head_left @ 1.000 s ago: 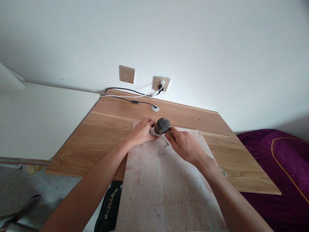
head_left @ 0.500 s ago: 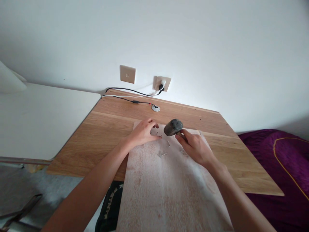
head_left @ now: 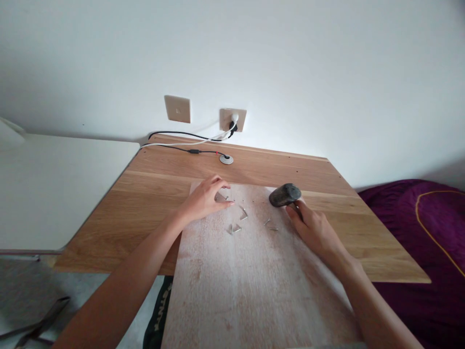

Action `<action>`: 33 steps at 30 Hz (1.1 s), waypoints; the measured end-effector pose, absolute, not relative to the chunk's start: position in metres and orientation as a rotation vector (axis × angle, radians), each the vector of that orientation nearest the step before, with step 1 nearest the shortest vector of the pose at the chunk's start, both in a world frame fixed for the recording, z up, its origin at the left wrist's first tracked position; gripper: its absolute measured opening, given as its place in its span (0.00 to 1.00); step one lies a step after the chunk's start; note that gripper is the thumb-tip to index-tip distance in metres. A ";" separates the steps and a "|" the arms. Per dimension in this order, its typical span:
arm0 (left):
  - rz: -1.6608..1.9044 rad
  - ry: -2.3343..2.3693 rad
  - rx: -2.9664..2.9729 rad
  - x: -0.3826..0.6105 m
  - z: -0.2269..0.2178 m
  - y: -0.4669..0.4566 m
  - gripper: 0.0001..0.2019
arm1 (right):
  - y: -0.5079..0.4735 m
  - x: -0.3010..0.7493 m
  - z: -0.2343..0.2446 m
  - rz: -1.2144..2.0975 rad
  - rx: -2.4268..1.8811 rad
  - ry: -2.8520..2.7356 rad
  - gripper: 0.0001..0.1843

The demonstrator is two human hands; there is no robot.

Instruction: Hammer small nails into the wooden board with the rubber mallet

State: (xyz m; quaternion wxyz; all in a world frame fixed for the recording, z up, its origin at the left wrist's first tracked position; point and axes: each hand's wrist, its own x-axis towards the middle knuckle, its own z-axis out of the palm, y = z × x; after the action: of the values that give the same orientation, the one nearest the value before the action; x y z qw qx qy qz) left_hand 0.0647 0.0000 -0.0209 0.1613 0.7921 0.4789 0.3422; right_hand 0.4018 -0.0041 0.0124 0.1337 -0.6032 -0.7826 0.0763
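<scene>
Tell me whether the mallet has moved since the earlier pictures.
Yes: the mallet, in the right hand, has shifted rightward against the fixed round cable grommet in the tabletop.

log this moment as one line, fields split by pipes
left hand: open, far left of board | right hand: grips mallet | metal fasteners: lying on board between hands | board: on wooden tabletop

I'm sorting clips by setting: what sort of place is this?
Probably a room in a home, perhaps a bedroom: a wooden desk against a white wall, beside what looks like purple bedding.
</scene>
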 end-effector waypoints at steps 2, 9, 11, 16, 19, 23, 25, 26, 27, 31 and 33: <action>1.033 1.362 2.290 0.065 -0.021 0.001 0.18 | -0.005 0.401 0.009 0.219 -1.745 -2.284 0.18; 1.110 1.272 2.491 0.072 0.001 -0.022 0.12 | -0.005 0.400 0.013 0.276 -1.774 -2.307 0.16; 0.965 1.169 2.602 0.076 0.006 -0.037 0.17 | -0.005 0.400 0.012 0.272 -1.781 -2.320 0.16; 0.578 0.965 2.865 0.082 0.009 -0.067 0.16 | -0.006 0.401 0.010 0.247 -1.789 -2.331 0.17; 0.453 0.943 2.972 0.083 0.011 -0.073 0.13 | -0.006 0.401 0.010 0.258 -1.798 -2.344 0.17; 0.361 0.948 3.093 0.085 0.014 -0.074 0.12 | -0.007 0.399 0.012 0.243 -1.818 -2.340 0.17; 0.367 0.973 3.099 0.085 0.015 -0.073 0.11 | -0.008 0.398 0.013 0.235 -1.849 -2.329 0.17; 0.390 0.987 3.081 0.086 0.015 -0.072 0.11 | -0.008 0.397 0.014 0.235 -1.858 -2.330 0.17; 0.440 1.002 3.048 0.086 0.015 -0.069 0.10 | -0.008 0.397 0.014 0.238 -1.859 -2.335 0.17; 0.865 1.112 2.702 0.089 0.015 -0.041 0.09 | -0.007 0.398 0.014 0.244 -1.839 -2.356 0.17; 1.028 1.183 2.441 0.090 0.013 -0.019 0.08 | -0.007 0.399 0.013 0.235 -1.827 -2.360 0.18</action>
State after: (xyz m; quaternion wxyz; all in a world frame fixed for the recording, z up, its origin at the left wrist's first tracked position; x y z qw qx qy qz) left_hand 0.0901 -0.0194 0.0130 0.1200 0.8354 0.4050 0.3517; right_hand 0.3989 -0.0066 0.0128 0.0737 -0.6085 -0.7862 0.0784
